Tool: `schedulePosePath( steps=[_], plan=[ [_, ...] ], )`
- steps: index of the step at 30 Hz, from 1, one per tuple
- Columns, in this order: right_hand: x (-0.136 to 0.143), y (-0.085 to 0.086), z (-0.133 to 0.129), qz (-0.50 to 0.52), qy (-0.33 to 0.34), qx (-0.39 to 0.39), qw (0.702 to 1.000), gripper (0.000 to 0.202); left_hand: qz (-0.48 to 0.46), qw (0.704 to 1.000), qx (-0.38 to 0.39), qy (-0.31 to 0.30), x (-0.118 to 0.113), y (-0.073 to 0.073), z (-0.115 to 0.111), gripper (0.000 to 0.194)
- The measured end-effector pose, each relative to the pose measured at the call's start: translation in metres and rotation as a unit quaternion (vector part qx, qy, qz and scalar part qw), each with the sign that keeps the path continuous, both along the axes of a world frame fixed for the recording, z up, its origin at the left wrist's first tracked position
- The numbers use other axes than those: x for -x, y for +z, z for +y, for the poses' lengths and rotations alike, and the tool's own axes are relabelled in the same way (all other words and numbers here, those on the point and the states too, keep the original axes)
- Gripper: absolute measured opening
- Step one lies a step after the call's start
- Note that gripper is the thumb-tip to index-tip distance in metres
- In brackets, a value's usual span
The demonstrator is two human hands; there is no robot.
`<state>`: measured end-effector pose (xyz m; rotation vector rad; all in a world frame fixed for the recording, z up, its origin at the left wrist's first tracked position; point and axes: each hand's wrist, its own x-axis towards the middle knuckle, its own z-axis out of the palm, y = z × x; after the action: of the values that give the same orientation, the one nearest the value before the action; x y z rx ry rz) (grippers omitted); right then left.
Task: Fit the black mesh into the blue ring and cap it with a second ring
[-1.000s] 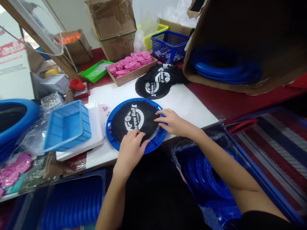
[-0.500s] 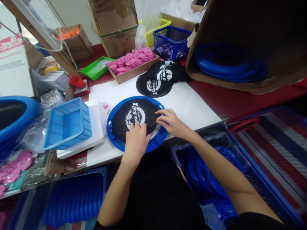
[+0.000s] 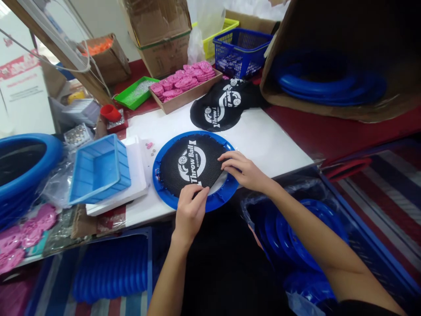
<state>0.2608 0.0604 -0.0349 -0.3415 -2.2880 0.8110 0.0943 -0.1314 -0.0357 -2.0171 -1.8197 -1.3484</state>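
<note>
- The ring [image 3: 168, 201], blue, lies flat on the white board [image 3: 271, 147]; the net [image 3: 174, 175], black with white "Throw Ball" lettering, lies within it; at the ring's near right a pale gap shows between the net's edge and the rim.
- The left hand [image 3: 190, 211] is at the near side of the ring; its thumb and forefinger meet on the net's edge, pinching it.
- The right hand [image 3: 246, 172] reaches over the right side of the ring; its fingers are bent, with the tips at the net's edge; the thumb is hidden, so I cannot tell whether they grip.
- Left of the ring stands the light-blue bin [image 3: 122, 166], on a white slab [image 3: 140, 181]; small pink bits [image 3: 149, 145] lie between bin and ring.
- Beyond the ring lie the spare nets [image 3: 215, 119], overlapping, with similar white print; farther beyond are pink discs [image 3: 184, 82] heaped in a shallow box, a green tray [image 3: 121, 102] to their left and a blue basket [image 3: 241, 61] to their right.
- Beyond and right of the ring, a carton [image 3: 391, 112] lies open, with blue hoops [image 3: 307, 90] inside.
- Lower than the ring, either side of the person, sit more blue pieces: a left row [image 3: 110, 270] and a right stack [image 3: 279, 239].
</note>
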Motion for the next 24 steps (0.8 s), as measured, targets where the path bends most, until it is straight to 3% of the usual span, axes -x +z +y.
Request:
schedulePosePath(
  steps=[8,14,19,24],
  plan=[
    [-0.013,0.015,0.015,-0.092,0.133,0.065,0.985,0.017,-0.023,0.992,0.046,-0.111,0.022,0.005,-0.005,0.025],
    [-0.013,0.014,0.016,-0.123,0.152,0.045,0.98,0.017,-0.007,0.985,0.066,-0.157,0.031,0.013,-0.008,0.025],
    [-0.01,0.019,-0.023,-0.083,0.051,-0.03,0.995,0.011,0.043,0.988,0.042,-0.142,0.03,0.009,-0.01,0.029],
    [0.0,0.019,-0.067,-0.084,0.046,-0.131,0.987,0.019,0.096,0.988,0.008,-0.118,0.027,0.006,-0.012,0.032]
  ],
)
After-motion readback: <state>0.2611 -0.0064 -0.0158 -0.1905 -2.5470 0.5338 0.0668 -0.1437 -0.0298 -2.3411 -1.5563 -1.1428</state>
